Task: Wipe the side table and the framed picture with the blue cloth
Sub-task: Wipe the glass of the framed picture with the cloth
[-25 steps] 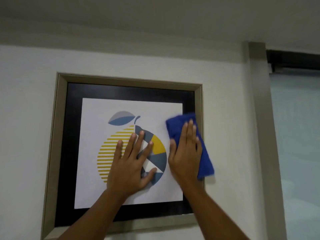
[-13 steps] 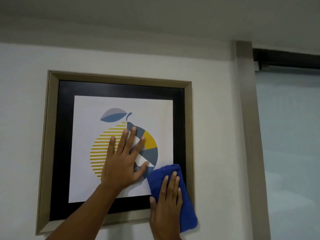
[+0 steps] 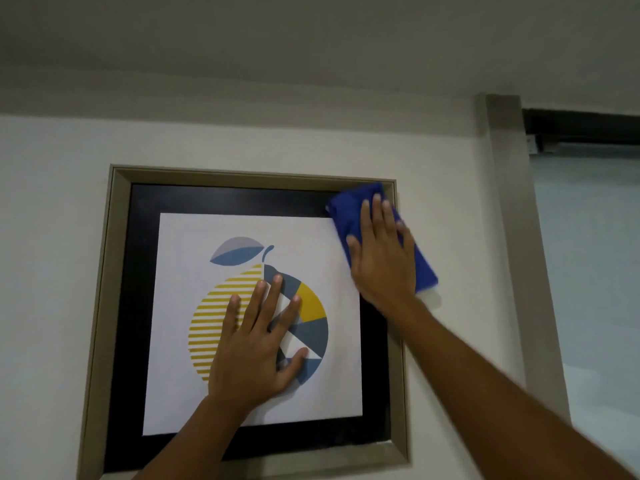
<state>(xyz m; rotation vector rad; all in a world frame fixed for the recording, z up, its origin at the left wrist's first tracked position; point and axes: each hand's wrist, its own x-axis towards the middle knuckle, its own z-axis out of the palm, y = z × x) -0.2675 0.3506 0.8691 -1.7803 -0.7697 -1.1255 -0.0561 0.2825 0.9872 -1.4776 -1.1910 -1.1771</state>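
Observation:
The framed picture (image 3: 114,306) hangs on a white wall; it has a beige frame, a black mat and a print of a striped yellow and blue fruit. My left hand (image 3: 258,344) lies flat with fingers spread on the middle of the print. My right hand (image 3: 382,251) presses the folded blue cloth (image 3: 349,209) flat against the picture's top right corner, over the mat and the right frame edge. The cloth sticks out past the frame on the right. The side table is out of view.
A beige door or window jamb (image 3: 516,237) runs down the wall right of the picture. Beyond it is a pale frosted pane (image 3: 595,289) under a dark rail (image 3: 581,129). The ceiling (image 3: 311,46) is close above.
My right hand with the cloth went from the right edge down to the bottom right corner, then up to the top right corner. My left hand stayed flat on the print.

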